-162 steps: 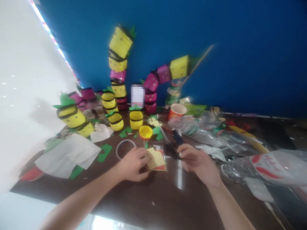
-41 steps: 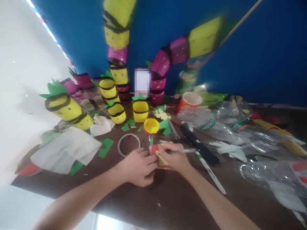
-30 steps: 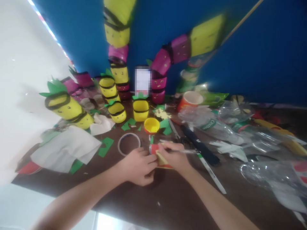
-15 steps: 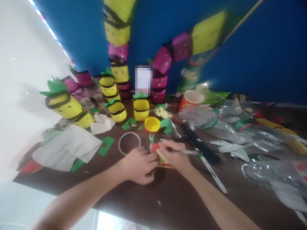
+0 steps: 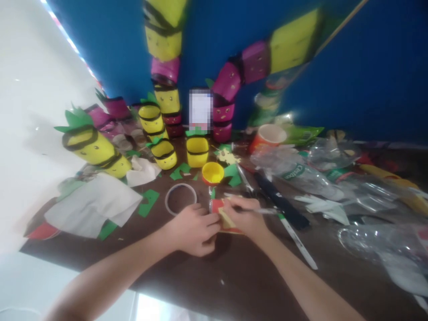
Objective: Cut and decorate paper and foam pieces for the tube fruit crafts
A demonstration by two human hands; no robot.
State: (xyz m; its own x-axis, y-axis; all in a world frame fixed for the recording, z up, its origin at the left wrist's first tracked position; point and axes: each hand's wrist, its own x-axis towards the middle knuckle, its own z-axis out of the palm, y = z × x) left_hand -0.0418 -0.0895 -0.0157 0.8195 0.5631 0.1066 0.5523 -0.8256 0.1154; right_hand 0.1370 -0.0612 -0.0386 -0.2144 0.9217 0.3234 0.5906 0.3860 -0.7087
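Observation:
At the middle of the table, my left hand [image 5: 198, 229] is curled, its fingertips holding the left edge of a small red and yellow paper piece [image 5: 228, 221]. My right hand [image 5: 245, 217] pinches a slim pen [image 5: 265, 211] whose back end points right; its tip is hidden by the fingers over the paper. A roll of clear tape [image 5: 181, 199] stands just beyond my left hand. Farther on is a small yellow cup [image 5: 213, 173] with a red outside. A white-and-green marker-like stick [image 5: 299, 243] lies right of my right hand.
Yellow pineapple-shaped cups [image 5: 197, 152] with green leaves stand at the back. White cloth [image 5: 95, 205] and green paper scraps [image 5: 147, 203] lie left. Scissors [image 5: 245, 179], a dark strap-like item [image 5: 282, 203] and clear plastic bottles [image 5: 310, 180] crowd the right. A blue wall [image 5: 368, 80] rises behind.
Hands, pen and paper stay in nearly the same place. The right hand has shifted very slightly; the whole view has moved a little.

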